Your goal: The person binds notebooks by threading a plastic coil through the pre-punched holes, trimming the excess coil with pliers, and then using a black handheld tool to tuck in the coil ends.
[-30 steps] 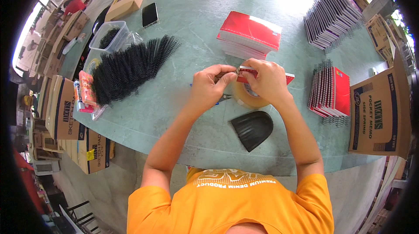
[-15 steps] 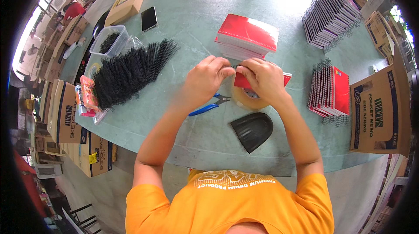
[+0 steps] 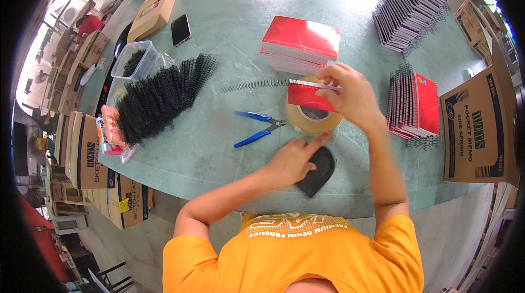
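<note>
My right hand (image 3: 353,96) grips a small red memo notebook (image 3: 304,96) at its right end, above a roll of clear tape (image 3: 302,122). From the notebook's left end a black spiral coil (image 3: 254,84) sticks out to the left. My left hand (image 3: 292,163) reaches over a black D-shaped piece (image 3: 322,175), its index finger stretched toward the tape roll and its thumb over the black piece; I see nothing held in it. Blue-handled cutters (image 3: 261,129) lie left of the roll, jaws toward it. Behind the roll stands a stack of red notebooks (image 3: 301,41).
On the left are a heap of black coils (image 3: 164,93), a clear plastic tub (image 3: 134,60), a phone (image 3: 181,30) and a tan box (image 3: 152,13). To the right stand coil-bound red notebooks (image 3: 413,104), a taller spiral-bound pile (image 3: 407,14) and an open cardboard carton (image 3: 476,123).
My left hand has left the notebook's edge and come down toward me, over the black piece. The coil now shows at full length left of the notebook, which my right hand still holds.
</note>
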{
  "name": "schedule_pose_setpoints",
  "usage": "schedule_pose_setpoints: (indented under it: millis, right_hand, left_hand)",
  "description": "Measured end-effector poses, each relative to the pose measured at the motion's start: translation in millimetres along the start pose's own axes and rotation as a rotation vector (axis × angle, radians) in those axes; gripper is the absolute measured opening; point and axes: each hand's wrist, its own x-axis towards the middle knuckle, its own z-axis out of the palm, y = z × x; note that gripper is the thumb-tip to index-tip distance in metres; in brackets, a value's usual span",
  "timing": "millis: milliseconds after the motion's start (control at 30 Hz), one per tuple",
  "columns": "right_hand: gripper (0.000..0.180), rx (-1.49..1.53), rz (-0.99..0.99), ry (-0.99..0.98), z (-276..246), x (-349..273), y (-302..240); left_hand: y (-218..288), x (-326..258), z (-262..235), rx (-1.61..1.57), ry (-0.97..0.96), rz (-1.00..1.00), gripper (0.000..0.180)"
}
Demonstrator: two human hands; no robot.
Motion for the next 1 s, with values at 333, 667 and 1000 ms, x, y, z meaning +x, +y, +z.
schedule_pose_setpoints:
  millis: [333, 667, 1000]
  right_hand:
    - [0.03, 0.653, 0.265, -0.051, 1.6, -23.0, 52.8]
    - [0.026, 0.748, 0.22, -0.067, 11.3, -28.9, 63.6]
    - [0.03, 0.702, 0.158, -0.127, 6.0, -29.5, 58.5]
  left_hand:
    - [-4.5, 16.7, -83.2, 0.19, 0.3, 0.122, 0.038]
    - [0.7, 42.7, -114.4, 0.21, 0.839, 0.241, 0.041]
    - [3.7, 57.9, -93.0, 0.184, 0.527, 0.188, 0.036]
